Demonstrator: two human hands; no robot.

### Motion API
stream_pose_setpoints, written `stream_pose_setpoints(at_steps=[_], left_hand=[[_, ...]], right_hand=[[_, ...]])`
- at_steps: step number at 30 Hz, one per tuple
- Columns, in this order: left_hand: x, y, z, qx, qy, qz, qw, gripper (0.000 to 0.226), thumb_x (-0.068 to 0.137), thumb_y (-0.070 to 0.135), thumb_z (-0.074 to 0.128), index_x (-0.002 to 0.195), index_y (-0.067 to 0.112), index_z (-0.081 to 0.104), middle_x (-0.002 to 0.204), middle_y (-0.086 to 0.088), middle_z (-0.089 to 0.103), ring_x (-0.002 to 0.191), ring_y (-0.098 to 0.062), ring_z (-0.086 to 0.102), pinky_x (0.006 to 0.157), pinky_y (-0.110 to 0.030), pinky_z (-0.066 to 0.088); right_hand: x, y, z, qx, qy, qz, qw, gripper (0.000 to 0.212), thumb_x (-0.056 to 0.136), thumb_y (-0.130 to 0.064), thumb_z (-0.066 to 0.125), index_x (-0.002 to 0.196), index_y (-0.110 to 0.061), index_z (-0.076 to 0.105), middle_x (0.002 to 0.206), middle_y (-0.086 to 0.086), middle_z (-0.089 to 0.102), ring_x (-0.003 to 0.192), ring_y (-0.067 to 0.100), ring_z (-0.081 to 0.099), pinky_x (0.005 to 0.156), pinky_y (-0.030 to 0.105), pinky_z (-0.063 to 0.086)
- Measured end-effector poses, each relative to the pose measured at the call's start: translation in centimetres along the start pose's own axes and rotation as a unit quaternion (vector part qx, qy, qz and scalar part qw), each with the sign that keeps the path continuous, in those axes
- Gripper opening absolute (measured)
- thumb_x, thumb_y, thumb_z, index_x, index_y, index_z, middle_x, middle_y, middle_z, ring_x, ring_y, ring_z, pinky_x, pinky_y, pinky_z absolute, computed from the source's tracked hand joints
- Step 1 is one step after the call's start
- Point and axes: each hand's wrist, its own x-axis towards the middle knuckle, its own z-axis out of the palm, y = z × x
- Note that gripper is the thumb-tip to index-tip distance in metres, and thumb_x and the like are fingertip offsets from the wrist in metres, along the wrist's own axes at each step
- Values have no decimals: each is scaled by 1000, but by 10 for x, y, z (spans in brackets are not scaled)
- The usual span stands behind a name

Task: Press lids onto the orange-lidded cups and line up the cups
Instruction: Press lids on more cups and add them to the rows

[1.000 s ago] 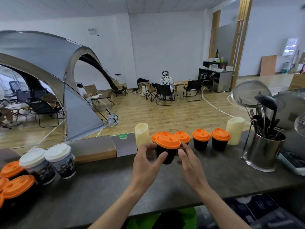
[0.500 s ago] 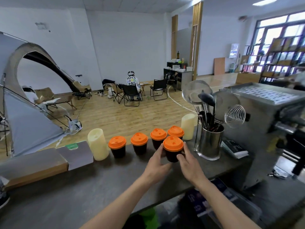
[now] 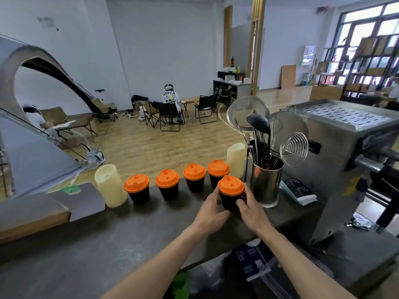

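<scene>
Holding the fifth cup [image 3: 230, 196] between them, the left hand [image 3: 210, 209] and right hand [image 3: 251, 209] each keep a curled grip on its dark sides, so both are closed around it, low on the bench [image 3: 90, 251]. It stands just in front of the last cup of the row [image 3: 177, 180], near the metal utensil holder [image 3: 266, 184]. Judging by this, lidding looks done here and lining up is in hand; the next move probably calls for sliding the cup into line, though little room shows between the row's end and the pale candle [image 3: 236, 159]. The cup is small, dark-walled and upright, its orange lid [image 3: 231, 184] apparently seated flat.
</scene>
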Motion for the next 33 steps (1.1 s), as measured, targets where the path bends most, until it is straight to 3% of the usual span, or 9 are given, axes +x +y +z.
stream_pose_setpoints(at_steps=[3,5,8,11,15,17,23,28,33], left_hand=[[1,-5,0,5,9,-10,1000,76,81,11,66,142,46,37,134,20,59,118,4,58,103,-24,51],[-2,-8,-3,6,13,-24,1000,82,80,16,65,155,31,35,148,8,55,131,-4,54,108,-35,51],[-9,-15,-15,35,27,-36,998,89,84,19,66,162,17,23,159,0,44,140,-10,48,108,-38,52],[-23,-26,-39,77,61,-21,995,80,86,21,65,159,21,32,153,3,49,132,-7,53,104,-36,54],[-63,-45,-101,111,122,-34,986,68,86,18,67,150,22,46,137,3,61,116,-4,62,101,-33,55],[-93,-61,-141,124,162,-56,977,65,86,16,68,149,20,49,133,3,64,111,-6,64,100,-33,55],[-221,-111,-267,157,297,-146,930,57,88,15,69,143,19,55,127,3,65,102,-8,67,98,-31,54],[-341,-146,-345,187,389,-212,877,59,86,18,68,143,24,55,131,3,64,108,-7,65,101,-33,53],[-427,-168,-406,412,395,-252,782,60,89,23,65,148,21,51,148,2,51,138,-18,43,114,-32,37]], right_hand=[[-2,1,1,0,2,8,1000,76,93,-35,43,162,-22,15,165,6,32,152,25,30,123,41,25],[-10,-2,2,-48,53,20,997,74,98,-34,46,163,-18,13,164,9,32,149,28,35,118,42,32],[-27,-16,10,-133,193,-48,971,65,97,-29,54,155,-14,31,135,6,60,126,26,56,99,46,51],[-35,-42,35,-117,222,-152,956,40,95,-18,61,134,-15,56,115,3,68,105,22,65,82,37,54],[-38,-85,96,-81,110,-208,968,28,96,-18,61,124,-21,63,110,-6,68,89,7,62,70,15,43],[-40,-108,136,-71,59,-213,973,29,96,-20,62,125,-22,64,115,-7,68,91,3,60,75,18,45],[-73,-183,278,-74,-105,-247,960,34,92,-24,66,126,-21,64,122,-4,68,108,15,65,91,34,53],[-133,-251,395,-45,-213,-305,927,42,92,-25,67,134,-23,60,130,-5,64,117,13,61,99,30,49],[-184,-304,483,-18,-307,-336,890,57,93,-26,66,147,-28,48,141,-7,58,125,11,57,105,30,46]])
